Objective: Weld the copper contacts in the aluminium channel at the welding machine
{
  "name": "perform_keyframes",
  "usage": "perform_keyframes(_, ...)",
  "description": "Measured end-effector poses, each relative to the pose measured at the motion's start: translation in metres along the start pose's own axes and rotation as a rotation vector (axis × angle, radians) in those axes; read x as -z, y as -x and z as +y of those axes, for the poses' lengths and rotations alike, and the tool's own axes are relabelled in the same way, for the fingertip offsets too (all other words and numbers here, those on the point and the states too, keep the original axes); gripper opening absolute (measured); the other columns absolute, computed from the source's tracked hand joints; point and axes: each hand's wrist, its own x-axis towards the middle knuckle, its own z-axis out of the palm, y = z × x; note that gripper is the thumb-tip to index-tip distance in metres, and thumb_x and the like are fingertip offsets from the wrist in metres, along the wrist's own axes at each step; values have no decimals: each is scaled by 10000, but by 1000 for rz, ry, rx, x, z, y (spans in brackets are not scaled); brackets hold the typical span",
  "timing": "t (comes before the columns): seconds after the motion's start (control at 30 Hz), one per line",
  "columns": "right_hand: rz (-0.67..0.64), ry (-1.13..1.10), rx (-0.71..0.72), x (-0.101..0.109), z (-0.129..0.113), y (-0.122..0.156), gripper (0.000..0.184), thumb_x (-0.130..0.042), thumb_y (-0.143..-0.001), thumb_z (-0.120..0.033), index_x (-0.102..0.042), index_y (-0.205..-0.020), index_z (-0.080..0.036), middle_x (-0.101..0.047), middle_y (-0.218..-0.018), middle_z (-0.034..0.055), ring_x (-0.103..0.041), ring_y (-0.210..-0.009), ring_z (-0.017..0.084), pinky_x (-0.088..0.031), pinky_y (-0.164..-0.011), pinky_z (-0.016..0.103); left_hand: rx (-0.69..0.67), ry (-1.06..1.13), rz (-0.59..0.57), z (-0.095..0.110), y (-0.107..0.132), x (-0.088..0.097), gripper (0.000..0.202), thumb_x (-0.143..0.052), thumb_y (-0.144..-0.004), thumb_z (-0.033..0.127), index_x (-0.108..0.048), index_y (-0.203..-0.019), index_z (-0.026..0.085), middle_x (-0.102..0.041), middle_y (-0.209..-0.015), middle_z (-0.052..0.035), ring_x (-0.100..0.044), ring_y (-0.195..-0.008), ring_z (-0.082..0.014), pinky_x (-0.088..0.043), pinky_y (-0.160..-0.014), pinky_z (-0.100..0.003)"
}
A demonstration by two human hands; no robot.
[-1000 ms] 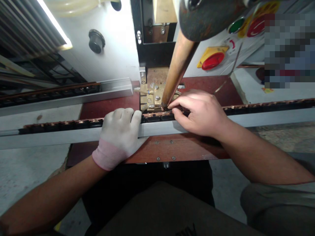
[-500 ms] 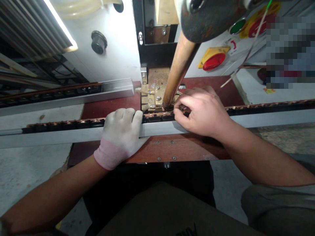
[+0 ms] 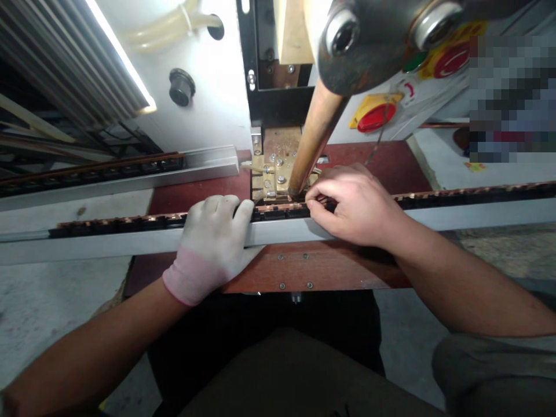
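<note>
My left hand [image 3: 212, 237], in a white glove with a pink cuff, is wrapped over a long grey metal channel [image 3: 282, 231], thumb on its near side. Along the channel runs a black strip topped with copper pieces [image 3: 117, 223]. My bare right hand [image 3: 351, 202] rests at the channel further right, with thumb and forefinger pinched together by the copper pieces. What lies between those fingertips is too small to make out. Just left of them, a slanting copper rod [image 3: 319, 133] comes down onto the strip, in front of a brass block [image 3: 270, 174] with screws and tubes.
A dark metal head [image 3: 360, 52] with large bolts holds the rod. Behind stand a white machine panel with a black knob [image 3: 181, 87] and a red switch [image 3: 377, 117] on yellow. Another channel [image 3: 212, 161] lies at back left. Beneath is a reddish-brown board [image 3: 317, 266].
The whole view has shifted slightly, so the machine sits a little lower. A thin strand at the right now reaches the back of my right hand. Both hands keep about the same places.
</note>
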Motion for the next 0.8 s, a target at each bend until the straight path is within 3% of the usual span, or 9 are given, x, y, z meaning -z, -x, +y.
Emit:
perform_keyframes(0.23,11,53,-36,-6,1,-1,245,-641,-1096,-340,-800,-916,-295,-859,-994,92,-784,-1015,336,-561,-956,530,46,-8,-92,-13,-5,4,687,-706,-1045,856,-788,-1136,180,-816,-1180,-233,-759,-1052,-437,-524,-825,-530)
perform_keyframes(0.8,-78,53,-77,-5,10,-12,325,-571,-1107,-311,-844,-956,-218,-874,-1077,149,-783,-949,313,-546,-877,498,-6,1,-117,-18,-15,-3,730,-753,-1021,887,-792,-1199,180,-825,-1192,-216,-762,-1074,-438,-513,-811,-511)
